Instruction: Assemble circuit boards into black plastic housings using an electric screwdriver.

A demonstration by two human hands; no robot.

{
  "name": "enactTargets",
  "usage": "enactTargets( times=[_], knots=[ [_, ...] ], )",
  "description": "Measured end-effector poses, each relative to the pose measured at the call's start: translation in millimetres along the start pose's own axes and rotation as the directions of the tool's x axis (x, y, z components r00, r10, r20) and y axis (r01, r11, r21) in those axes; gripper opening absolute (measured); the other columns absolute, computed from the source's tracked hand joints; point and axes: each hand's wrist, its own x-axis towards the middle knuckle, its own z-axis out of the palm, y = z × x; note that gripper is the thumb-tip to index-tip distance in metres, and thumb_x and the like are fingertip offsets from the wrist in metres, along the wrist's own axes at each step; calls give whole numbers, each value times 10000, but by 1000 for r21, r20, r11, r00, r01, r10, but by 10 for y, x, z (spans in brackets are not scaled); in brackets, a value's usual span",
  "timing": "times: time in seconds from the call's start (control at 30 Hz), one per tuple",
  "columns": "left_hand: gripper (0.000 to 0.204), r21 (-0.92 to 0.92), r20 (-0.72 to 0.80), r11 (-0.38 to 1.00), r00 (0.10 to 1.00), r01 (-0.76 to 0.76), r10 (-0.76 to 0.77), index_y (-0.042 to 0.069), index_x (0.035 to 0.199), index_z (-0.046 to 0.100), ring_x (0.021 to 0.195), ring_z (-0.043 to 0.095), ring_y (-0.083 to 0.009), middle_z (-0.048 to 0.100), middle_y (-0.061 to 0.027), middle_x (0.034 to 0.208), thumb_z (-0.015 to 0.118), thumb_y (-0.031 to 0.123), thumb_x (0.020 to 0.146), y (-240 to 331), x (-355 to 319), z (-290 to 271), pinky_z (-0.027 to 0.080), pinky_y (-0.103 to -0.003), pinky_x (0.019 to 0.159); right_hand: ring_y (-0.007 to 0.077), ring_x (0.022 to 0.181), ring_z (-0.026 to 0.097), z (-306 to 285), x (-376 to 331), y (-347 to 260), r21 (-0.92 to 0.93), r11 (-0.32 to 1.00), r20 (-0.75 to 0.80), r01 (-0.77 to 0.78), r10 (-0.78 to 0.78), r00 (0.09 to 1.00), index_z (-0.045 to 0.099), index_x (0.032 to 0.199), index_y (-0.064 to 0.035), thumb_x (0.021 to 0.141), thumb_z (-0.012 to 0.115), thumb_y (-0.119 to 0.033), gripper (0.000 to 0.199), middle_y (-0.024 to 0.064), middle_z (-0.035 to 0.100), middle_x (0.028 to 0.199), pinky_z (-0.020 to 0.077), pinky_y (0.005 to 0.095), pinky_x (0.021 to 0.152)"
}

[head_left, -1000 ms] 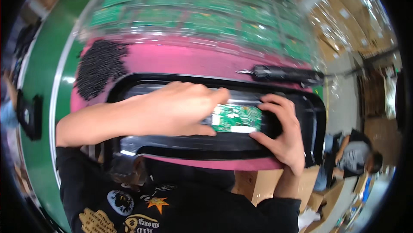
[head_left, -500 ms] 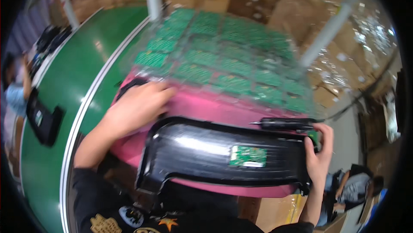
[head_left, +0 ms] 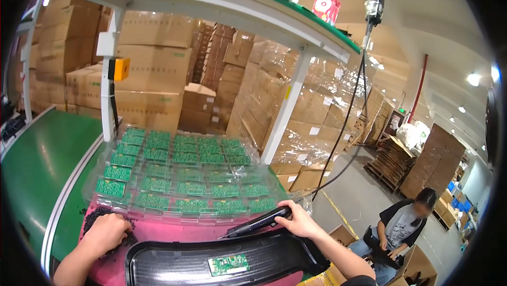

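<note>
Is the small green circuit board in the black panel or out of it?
In. The circuit board lies flat on the inner face of the black panel, apart from the boards in the clear tray behind.

Circuit board (head_left: 228,264) lies on the plastic housing (head_left: 179,265); tray of boards (head_left: 179,172) behind; screw pile (head_left: 92,217) left

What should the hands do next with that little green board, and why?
Probably the left hand lifts a screw from the black pile it rests in. The green board lies on the black panel, and the right hand already holds the screwdriver.
</note>
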Motion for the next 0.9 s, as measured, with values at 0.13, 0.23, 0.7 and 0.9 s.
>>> enactTargets(
  times=[0.13, 0.23, 0.7, 0.9],
  knots=[
    [139, -24, 9, 999, 999, 36, -35, 77, 835, 723, 794, 685, -342, 693, -165, 797, 727, 108, 700, -19, 47, 11, 557, -441, 738, 248, 1065, 592, 294, 12, -241, 527, 774, -403, 350, -135, 905, 209, 1375, -63, 878, 673, -27, 680, 158, 506, 1237, 515, 367, 890],
    [135, -37, -25, 999, 1000, 9, -10, 53, 827, 708, 793, 676, -358, 686, -174, 799, 714, 80, 695, -82, 177, 74, 545, -454, 726, 213, 1248, 478, 383, 52, -657, 682, 509, -520, 525, -167, 838, 225, 1370, -35, 900, 628, 17, 622, 159, 465, 1347, 467, 343, 977],
    [110, -429, -74, 900, 996, -71, 43, -41, 828, 639, 732, 644, -323, 641, -168, 767, 692, 29, 761, 453, 460, -332, 511, -394, 690, 173, 820, 529, 505, 61, -1284, 920, 194, -286, 341, -263, 921, 465, 1297, -3, 980, 544, -381, 500, 45, 533, 861, 458, 358, 821],
    [146, -576, -317, 651, 869, -494, 380, -16, 900, 678, 721, 661, -222, 676, -108, 806, 727, 0, 763, 1095, 862, -395, 534, -317, 660, 115, 620, 438, 324, -154, -1529, 922, -251, -348, 294, -205, 915, 554, 1068, -39, 956, 510, -487, 464, -21, 456, 682, 398, 289, 701]
  ],
)
